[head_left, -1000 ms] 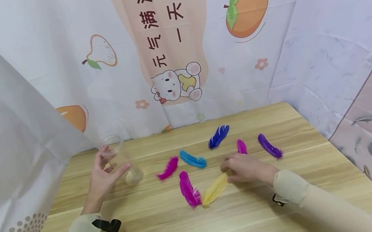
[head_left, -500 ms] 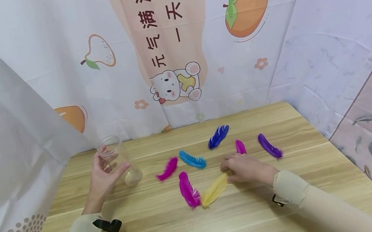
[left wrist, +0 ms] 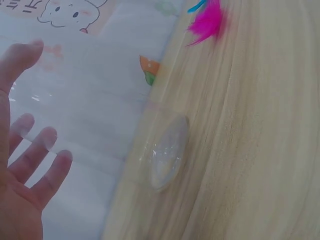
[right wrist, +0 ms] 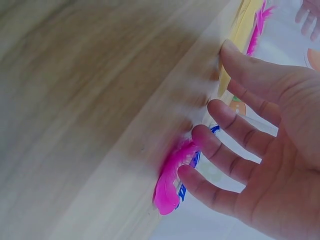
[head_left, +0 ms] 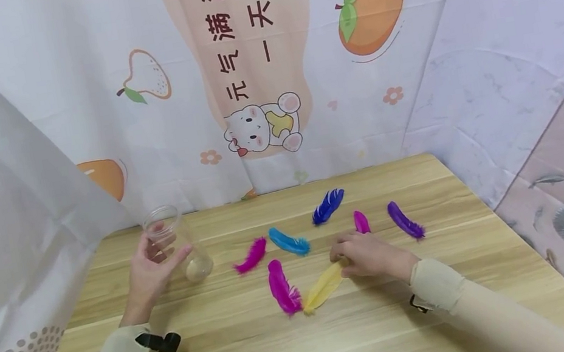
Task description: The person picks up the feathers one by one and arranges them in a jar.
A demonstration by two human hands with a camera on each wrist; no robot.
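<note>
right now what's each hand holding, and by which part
The left hand holds the clear jar round its upper body. The right hand touches the yellow feather at its end.

backdrop cloth (head_left: pixel 78 79), Chinese print "元气满满", "一天开", top cut off

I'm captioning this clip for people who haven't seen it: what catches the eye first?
Bright feathers scattered mid-table: magenta, yellow, blue and purple. The right hand touches the yellow feather's tip, while the left hand grips a clear plastic jar at the table's left. Behind hangs a cartoon bear and fruit backdrop.
</note>
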